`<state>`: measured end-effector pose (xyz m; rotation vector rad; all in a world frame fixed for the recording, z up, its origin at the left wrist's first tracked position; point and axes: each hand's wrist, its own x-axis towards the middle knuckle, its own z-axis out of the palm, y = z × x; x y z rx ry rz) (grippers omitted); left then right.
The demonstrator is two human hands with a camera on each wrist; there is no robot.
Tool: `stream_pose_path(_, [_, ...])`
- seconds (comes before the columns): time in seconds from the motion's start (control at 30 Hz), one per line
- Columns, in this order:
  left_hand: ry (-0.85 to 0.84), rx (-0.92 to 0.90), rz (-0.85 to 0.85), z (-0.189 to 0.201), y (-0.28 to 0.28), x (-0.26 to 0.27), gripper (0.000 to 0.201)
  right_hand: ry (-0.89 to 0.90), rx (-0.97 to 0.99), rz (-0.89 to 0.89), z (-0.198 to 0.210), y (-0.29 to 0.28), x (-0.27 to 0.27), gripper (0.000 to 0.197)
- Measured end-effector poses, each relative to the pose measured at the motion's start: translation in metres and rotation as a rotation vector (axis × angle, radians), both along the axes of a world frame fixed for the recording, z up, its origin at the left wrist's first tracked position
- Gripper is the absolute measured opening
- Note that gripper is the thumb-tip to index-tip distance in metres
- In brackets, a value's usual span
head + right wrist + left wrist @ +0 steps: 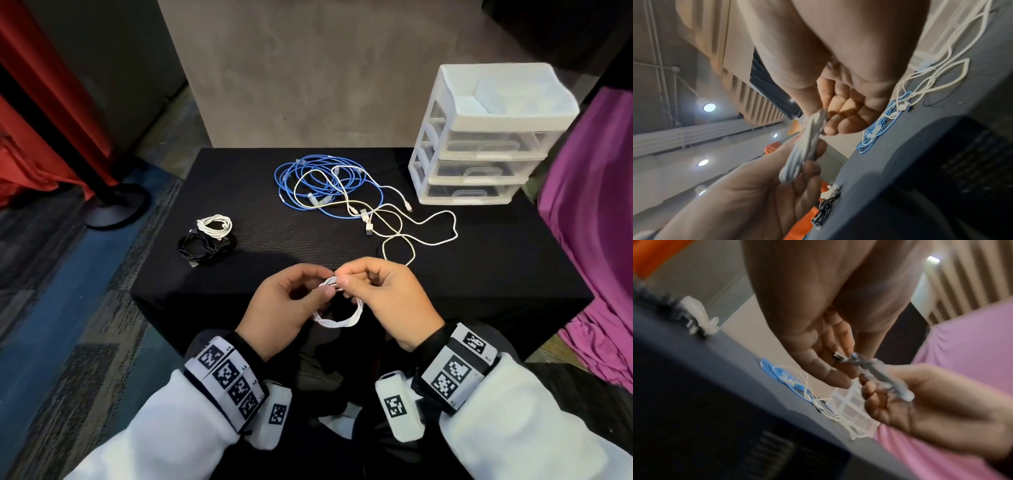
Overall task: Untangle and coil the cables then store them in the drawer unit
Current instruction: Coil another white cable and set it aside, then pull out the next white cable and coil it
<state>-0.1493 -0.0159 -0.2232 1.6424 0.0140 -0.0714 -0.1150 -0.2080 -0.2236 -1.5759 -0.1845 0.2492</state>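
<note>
A white cable coil [337, 320] hangs in the air over the black table's [274, 233] front edge. My left hand [327, 282] and right hand [342, 277] both pinch its wrapped top, thumbs facing each other. The left wrist view shows the coil [877, 374] blurred, with a metal plug [838, 356] sticking out by my left hand [851, 363]. From the right wrist, the coil [807, 146] runs from my right hand [821, 116] down into the left palm. The white drawer unit [479, 144] stands at the table's back right, its three clear drawers closed.
A loose blue cable [291, 178] and long white cables [404, 219] lie tangled at mid table. A coiled white cable [215, 224] and a coiled black cable [202, 246] sit at the left. Purple cloth [589, 222] hangs on the right; a black stand base [116, 205] is on the floor at left.
</note>
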Motion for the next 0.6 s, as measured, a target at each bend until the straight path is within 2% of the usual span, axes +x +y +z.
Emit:
stream_pose_path(0.07, [-0.066,0.119,-0.043,-0.002,0.003,0.002,0.017,0.014,-0.012,-0.017,-0.003,0.001,0.0,0.006])
stream_pose_path(0.2, [-0.002,0.151,-0.074,-0.004,0.008,0.007,0.015,-0.003,-0.027,-0.017,-0.009,0.003,-0.002,0.007])
stream_pose_path(0.3, [-0.001,0.18,0.04,-0.01,0.019,0.018,0.008,-0.018,-0.054,0.01,-0.007,0.002,0.002,0.015])
stream_pose_path(0.37, [-0.018,0.183,0.176,-0.011,0.034,0.032,0.006,-0.036,-0.106,-0.023,-0.007,-0.004,0.01,0.014])
stream_pose_path(0.43, [-0.015,0.18,0.318,-0.01,0.059,0.052,0.007,-0.146,-0.287,-0.089,-0.012,-0.013,0.023,0.003])
stream_pose_path(0.5, [0.0,0.205,0.461,-0.008,0.089,0.076,0.012,-0.27,-0.557,-0.135,-0.023,-0.027,0.038,0.004])
stream_pose_path(0.6, [0.011,0.407,0.551,-0.005,0.133,0.109,0.024,-0.285,-0.718,-0.16,-0.038,-0.042,0.052,0.01])
